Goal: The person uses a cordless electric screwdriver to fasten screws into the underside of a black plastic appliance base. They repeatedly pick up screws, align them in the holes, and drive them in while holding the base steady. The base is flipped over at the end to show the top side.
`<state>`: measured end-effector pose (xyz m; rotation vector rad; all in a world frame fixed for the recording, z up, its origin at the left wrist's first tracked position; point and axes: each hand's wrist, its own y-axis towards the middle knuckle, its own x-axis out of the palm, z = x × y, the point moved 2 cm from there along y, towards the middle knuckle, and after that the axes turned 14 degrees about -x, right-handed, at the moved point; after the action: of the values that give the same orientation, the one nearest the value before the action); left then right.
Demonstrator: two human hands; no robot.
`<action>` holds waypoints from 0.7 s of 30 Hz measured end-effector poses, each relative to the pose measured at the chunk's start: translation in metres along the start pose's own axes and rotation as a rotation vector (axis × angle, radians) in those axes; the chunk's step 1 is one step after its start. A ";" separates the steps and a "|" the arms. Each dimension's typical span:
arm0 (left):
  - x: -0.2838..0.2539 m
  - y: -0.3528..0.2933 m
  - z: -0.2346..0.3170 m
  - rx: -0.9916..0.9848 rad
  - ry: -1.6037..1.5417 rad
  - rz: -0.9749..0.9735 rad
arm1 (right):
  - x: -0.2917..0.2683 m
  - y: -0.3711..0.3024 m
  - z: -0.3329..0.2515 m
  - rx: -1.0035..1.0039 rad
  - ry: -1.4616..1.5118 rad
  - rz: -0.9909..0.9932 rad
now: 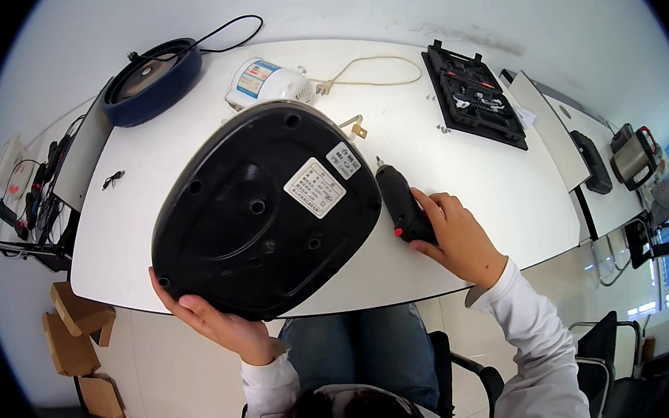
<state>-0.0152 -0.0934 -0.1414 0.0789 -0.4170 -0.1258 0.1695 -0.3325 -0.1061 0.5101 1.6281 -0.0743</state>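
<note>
at the near side of the white counter (508,219), a broad black base (227,237) shows its underside, with two white labels (315,188) and several round holes. the left hand (222,328) holds it by its lower left edge, thumb on the black side. just right of the base, the right hand (462,238) has a narrow grip on the handle of a black screwdriver (398,192) with a red button (398,232), its bit pointing toward the far side. behind the base sit a white housing (285,85) and a pale plug (325,89); a dark blue round vessel (162,101) stands far left. at far right lies an open black tool case (452,109), beside small loose pieces (444,129), perhaps screws.
</note>
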 end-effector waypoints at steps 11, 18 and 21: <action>0.007 -0.004 -0.006 0.221 0.303 0.031 | -0.020 0.076 0.201 0.127 -0.218 0.341; -0.004 -0.006 -0.012 0.175 0.256 0.049 | 0.025 0.139 0.256 0.066 -0.643 0.103; -0.003 -0.008 -0.015 0.117 0.262 0.068 | 0.044 0.145 0.271 0.023 -0.758 0.067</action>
<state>-0.0127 -0.0999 -0.1576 0.1942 -0.1650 -0.0227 0.4726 -0.2832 -0.1486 0.4753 0.8695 -0.2091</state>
